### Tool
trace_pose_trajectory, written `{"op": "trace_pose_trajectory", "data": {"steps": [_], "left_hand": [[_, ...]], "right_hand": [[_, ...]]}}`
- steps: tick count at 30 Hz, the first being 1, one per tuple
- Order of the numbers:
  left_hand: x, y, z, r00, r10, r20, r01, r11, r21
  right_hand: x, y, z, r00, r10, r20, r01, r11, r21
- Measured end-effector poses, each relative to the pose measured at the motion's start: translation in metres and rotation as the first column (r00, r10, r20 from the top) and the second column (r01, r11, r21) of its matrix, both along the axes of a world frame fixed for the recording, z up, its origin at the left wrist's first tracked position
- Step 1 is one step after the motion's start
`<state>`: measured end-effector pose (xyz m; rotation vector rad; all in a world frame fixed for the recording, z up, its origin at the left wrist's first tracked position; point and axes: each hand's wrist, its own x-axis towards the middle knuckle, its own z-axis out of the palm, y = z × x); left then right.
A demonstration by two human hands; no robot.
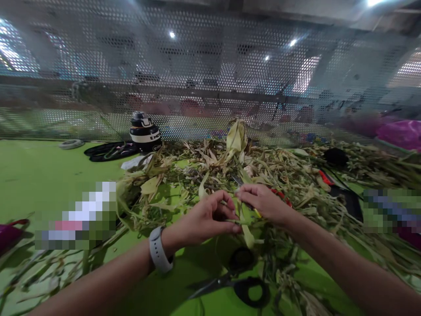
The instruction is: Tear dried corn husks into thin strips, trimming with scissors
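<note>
My left hand (205,219), with a white watch band (158,252) on the wrist, has its thumb and fingers closed on a thin strip of dry corn husk (247,236). Close by on the right, my right hand (263,202) pinches the upper part of the same strip, fingertips pressed together. The strip's loose lower end hangs between the hands. Black-handled scissors (251,292) lie with blades apart on the green tabletop (184,298) below. Something with red handles (279,195) shows partly behind my right hand.
Dry husks (197,160) and leaf scraps cover much of the table, with a larger husk bundle (236,139) standing up among them. A black bottle (145,134) stands at the back left beside a black pouch (112,150). Behind rises a perforated screen (204,66). A purple bag (399,134) sits far right.
</note>
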<state>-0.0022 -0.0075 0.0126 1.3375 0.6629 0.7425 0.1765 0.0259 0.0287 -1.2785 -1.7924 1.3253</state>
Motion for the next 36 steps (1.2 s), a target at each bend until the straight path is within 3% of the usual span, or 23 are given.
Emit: {"op": "trace_pose_trajectory", "data": {"steps": [3,5,7,9,12,16,21,24,26,31,34,36], "left_hand": [[0.003,-0.001,-0.006,0.995,-0.078,0.062,0.086,0.987,-0.133],[0.003,0.001,-0.011,0.989,-0.104,0.105,0.124,0.972,-0.199],[0.003,0.003,-0.012,0.986,-0.119,0.113,0.142,0.963,-0.231],[0.002,0.004,-0.012,0.99,-0.12,0.079,0.134,0.967,-0.217],[0.001,0.005,-0.009,0.994,-0.112,0.008,0.112,0.977,-0.182],[0.0,0.002,-0.009,0.986,-0.161,-0.046,0.154,0.979,-0.135],[0.0,0.0,-0.01,0.963,-0.249,-0.1,0.232,0.96,-0.156],[0.001,-0.002,-0.008,0.964,-0.246,-0.098,0.226,0.957,-0.185],[0.002,-0.003,-0.007,0.97,-0.233,-0.068,0.217,0.957,-0.193],[0.006,-0.006,-0.006,0.973,-0.232,-0.021,0.223,0.955,-0.196],[0.005,-0.004,-0.009,0.969,-0.222,-0.111,0.21,0.971,-0.11],[0.003,0.0,-0.011,0.978,-0.137,-0.16,0.134,0.991,-0.024]], "right_hand": [[0.001,0.007,-0.007,0.97,-0.201,-0.14,0.219,0.968,0.126],[0.002,0.01,-0.008,0.946,-0.243,-0.213,0.28,0.946,0.164],[0.002,0.01,-0.006,0.955,-0.186,-0.232,0.213,0.972,0.1],[0.002,0.006,-0.003,0.973,-0.074,-0.217,0.056,0.995,-0.084],[0.002,0.0,0.0,0.984,0.099,-0.147,-0.135,0.955,-0.262],[0.001,-0.004,0.002,0.979,0.178,-0.1,-0.19,0.973,-0.13],[-0.001,-0.002,0.0,0.988,0.113,-0.109,-0.119,0.991,-0.054],[-0.002,-0.001,-0.002,0.993,0.044,-0.106,-0.04,0.999,0.035],[-0.003,-0.001,-0.002,0.996,0.06,-0.069,-0.055,0.996,0.075],[-0.005,-0.004,-0.001,0.994,0.097,-0.054,-0.092,0.991,0.092],[-0.006,-0.004,-0.001,0.995,0.061,-0.083,-0.056,0.997,0.057],[-0.003,-0.002,0.0,0.996,0.082,-0.029,-0.082,0.996,0.017]]}}
